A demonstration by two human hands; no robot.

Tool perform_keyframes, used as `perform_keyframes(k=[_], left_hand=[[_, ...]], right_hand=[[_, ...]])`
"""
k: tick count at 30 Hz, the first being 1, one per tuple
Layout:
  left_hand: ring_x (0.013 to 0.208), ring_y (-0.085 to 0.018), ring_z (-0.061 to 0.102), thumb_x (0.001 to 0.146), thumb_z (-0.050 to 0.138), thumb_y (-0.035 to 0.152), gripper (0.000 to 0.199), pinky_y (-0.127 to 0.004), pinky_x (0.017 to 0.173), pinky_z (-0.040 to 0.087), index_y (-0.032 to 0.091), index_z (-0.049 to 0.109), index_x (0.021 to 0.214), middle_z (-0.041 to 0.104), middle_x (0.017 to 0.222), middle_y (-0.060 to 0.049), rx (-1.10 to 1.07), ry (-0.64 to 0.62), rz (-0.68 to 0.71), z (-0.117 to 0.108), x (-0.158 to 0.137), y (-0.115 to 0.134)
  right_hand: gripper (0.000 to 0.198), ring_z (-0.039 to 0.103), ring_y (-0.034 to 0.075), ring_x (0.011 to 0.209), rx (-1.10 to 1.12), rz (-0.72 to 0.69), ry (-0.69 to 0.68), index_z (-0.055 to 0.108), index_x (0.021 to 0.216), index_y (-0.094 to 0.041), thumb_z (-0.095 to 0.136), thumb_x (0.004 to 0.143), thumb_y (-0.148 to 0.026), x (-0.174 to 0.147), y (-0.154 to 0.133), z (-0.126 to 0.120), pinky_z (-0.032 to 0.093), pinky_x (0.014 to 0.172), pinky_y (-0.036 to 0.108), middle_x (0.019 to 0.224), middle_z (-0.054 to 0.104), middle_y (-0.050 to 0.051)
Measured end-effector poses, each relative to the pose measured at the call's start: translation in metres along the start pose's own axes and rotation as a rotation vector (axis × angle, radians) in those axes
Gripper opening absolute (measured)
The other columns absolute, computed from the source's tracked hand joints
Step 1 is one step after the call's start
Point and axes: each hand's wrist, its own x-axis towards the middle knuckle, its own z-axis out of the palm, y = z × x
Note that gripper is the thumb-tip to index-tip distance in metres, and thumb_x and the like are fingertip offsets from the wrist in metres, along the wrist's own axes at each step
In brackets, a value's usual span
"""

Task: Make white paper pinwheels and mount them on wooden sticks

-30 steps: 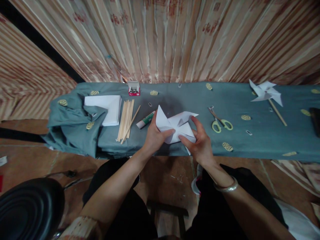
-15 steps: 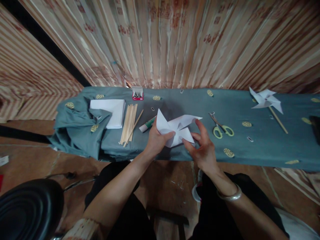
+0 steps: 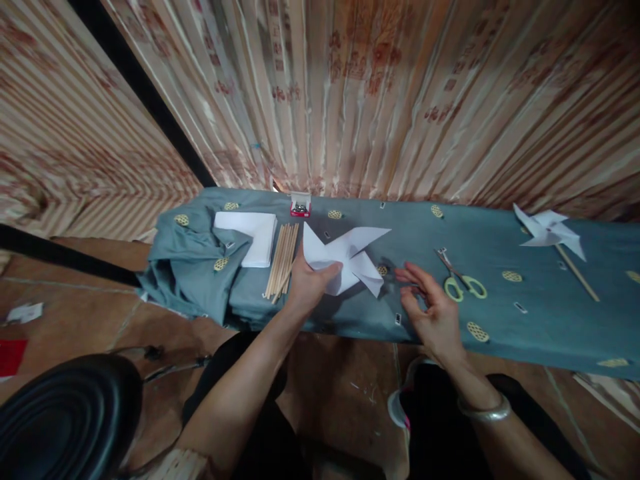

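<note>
A white paper pinwheel (image 3: 353,260) with folded blades is pinched in my left hand (image 3: 313,280), the thumb pressed near its centre. My right hand (image 3: 433,310) is apart from the pinwheel, to its right, with fingers loosely bent and spread and nothing between them. Scissors with pale green handles (image 3: 463,281) lie just beyond my right hand. Left of the pinwheel, several thin wooden sticks (image 3: 281,263) lie in a bundle, close to my left hand. Whatever lies under the pinwheel is hidden.
A stack of white paper (image 3: 260,243) lies at the left, partly under a fold of the grey-green cloth (image 3: 190,267). An open small red box (image 3: 301,207) holds shiny metal pieces. At the far right lies another pinwheel (image 3: 550,230) on a stick. A black round stool (image 3: 65,413) stands lower left.
My right hand has let go of the pinwheel and moved away to the right. My left hand still holds it; the glue stick beside it is now hidden. The view has shifted.
</note>
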Motion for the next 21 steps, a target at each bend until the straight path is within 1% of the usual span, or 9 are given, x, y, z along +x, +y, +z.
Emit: perform_keyframes(k=[2,5,8,11,13,14,16,18,21], left_hand=[[0.085,-0.022,0.069,0.047,0.084,0.02,0.071,-0.033,0.079,0.053,0.014,0.06,0.113,0.073,0.095,-0.006,0.003,0.04,-0.008,-0.011,0.002,0.006],[0.088,-0.022,0.069,0.047,0.084,0.02,0.071,-0.033,0.081,0.053,0.014,0.06,0.114,0.072,0.099,-0.007,0.036,0.111,0.015,-0.034,0.006,0.015],[0.09,-0.02,0.068,0.048,0.084,0.021,0.075,-0.03,0.081,0.053,0.014,0.058,0.118,0.071,0.105,-0.008,0.041,0.201,0.06,-0.061,0.012,0.024],[0.085,-0.017,0.068,0.048,0.085,0.021,0.07,-0.026,0.078,0.053,0.014,0.061,0.114,0.072,0.103,-0.008,0.01,0.287,0.134,-0.087,0.018,0.036],[0.083,-0.016,0.068,0.048,0.086,0.02,0.07,-0.026,0.078,0.053,0.015,0.061,0.114,0.072,0.102,-0.008,-0.05,0.319,0.159,-0.101,0.022,0.044],[0.083,-0.016,0.068,0.048,0.086,0.02,0.071,-0.026,0.078,0.053,0.015,0.061,0.114,0.072,0.102,-0.008,-0.078,0.336,0.167,-0.106,0.023,0.048],[0.083,-0.017,0.069,0.046,0.086,0.018,0.075,-0.028,0.079,0.054,0.016,0.059,0.117,0.073,0.102,-0.007,-0.126,0.376,0.175,-0.114,0.026,0.054],[0.081,-0.017,0.069,0.046,0.086,0.017,0.079,-0.029,0.079,0.054,0.016,0.058,0.12,0.073,0.101,-0.007,-0.154,0.415,0.176,-0.119,0.028,0.058],[0.078,-0.015,0.068,0.047,0.085,0.014,0.078,-0.028,0.078,0.054,0.017,0.057,0.12,0.073,0.099,-0.006,-0.174,0.462,0.164,-0.124,0.03,0.062]], right_hand=[[0.033,0.069,0.023,0.099,0.036,0.057,-0.019,0.065,0.116,-0.022,0.058,0.087,-0.036,0.001,0.008,0.01,0.052,0.094,0.044,0.108,0.074,0.009],[0.028,0.072,0.022,0.083,0.109,0.144,-0.056,0.071,0.099,-0.021,0.061,0.084,-0.042,0.0,0.017,0.028,0.056,0.085,0.041,0.089,0.077,0.007],[0.028,0.073,0.021,0.078,0.162,0.142,-0.088,0.071,0.095,-0.021,0.062,0.082,-0.044,0.001,0.016,0.047,0.058,0.079,0.037,0.083,0.077,0.006],[0.026,0.073,0.02,0.077,0.17,0.073,-0.145,0.071,0.095,-0.021,0.06,0.084,-0.041,0.013,0.0,0.068,0.058,0.077,0.036,0.083,0.077,0.004],[0.022,0.073,0.02,0.081,0.105,-0.016,-0.196,0.072,0.095,-0.021,0.058,0.086,-0.036,0.03,-0.018,0.083,0.057,0.081,0.038,0.087,0.077,0.004],[0.02,0.072,0.02,0.086,0.036,-0.082,-0.22,0.072,0.094,-0.022,0.058,0.086,-0.032,0.041,-0.027,0.091,0.056,0.085,0.038,0.092,0.077,0.004],[0.018,0.068,0.021,0.104,-0.116,-0.209,-0.241,0.073,0.092,-0.022,0.056,0.086,-0.023,0.069,-0.045,0.108,0.05,0.096,0.038,0.109,0.074,0.006],[0.021,0.058,0.023,0.122,-0.309,-0.278,-0.247,0.073,0.094,-0.02,0.054,0.086,-0.019,0.1,-0.058,0.127,0.042,0.105,0.039,0.131,0.062,0.01],[0.026,0.044,0.026,0.135,-0.566,-0.319,-0.264,0.072,0.103,-0.016,0.051,0.089,-0.017,0.143,-0.069,0.156,0.036,0.11,0.04,0.147,0.047,0.015]])
